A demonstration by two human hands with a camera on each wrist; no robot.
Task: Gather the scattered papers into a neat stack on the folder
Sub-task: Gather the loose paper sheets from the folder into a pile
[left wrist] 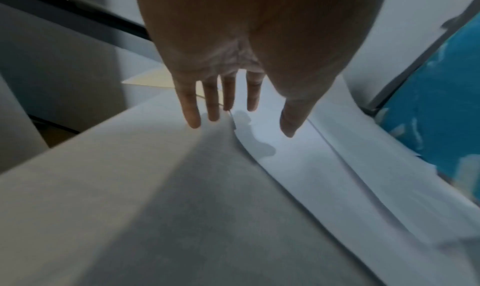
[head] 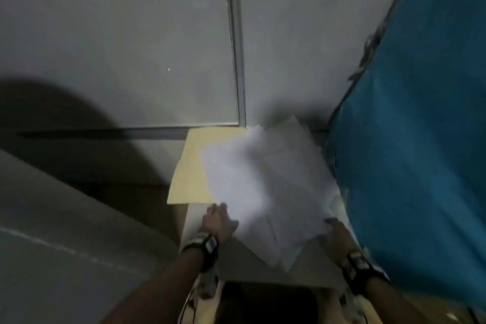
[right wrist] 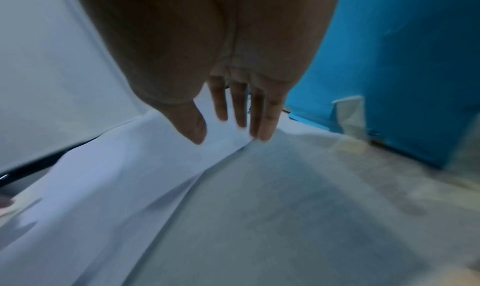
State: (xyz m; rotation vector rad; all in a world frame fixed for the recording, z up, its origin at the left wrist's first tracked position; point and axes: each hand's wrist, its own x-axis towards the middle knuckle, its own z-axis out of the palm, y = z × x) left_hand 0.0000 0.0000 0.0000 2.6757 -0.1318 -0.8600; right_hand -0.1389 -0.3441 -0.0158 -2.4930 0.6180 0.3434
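Observation:
A loose spread of white papers (head: 265, 187) lies on a small grey table (head: 242, 265), its left part overlapping a pale yellow folder (head: 189, 168) at the table's far left. My left hand (head: 219, 221) sits at the papers' near-left corner, fingers (left wrist: 193, 114) straight and spread over the sheet edge (left wrist: 298, 167). My right hand (head: 338, 235) is at the papers' near-right corner, fingers (right wrist: 267, 122) straight, tips at the sheet edge (right wrist: 145, 167). Neither hand grips anything.
A blue fabric-covered surface (head: 420, 139) rises close along the table's right side. A grey wall with a vertical metal strip (head: 236, 47) stands behind. The folder's left part overhangs the table edge. A grey slab (head: 65, 244) lies to the left below.

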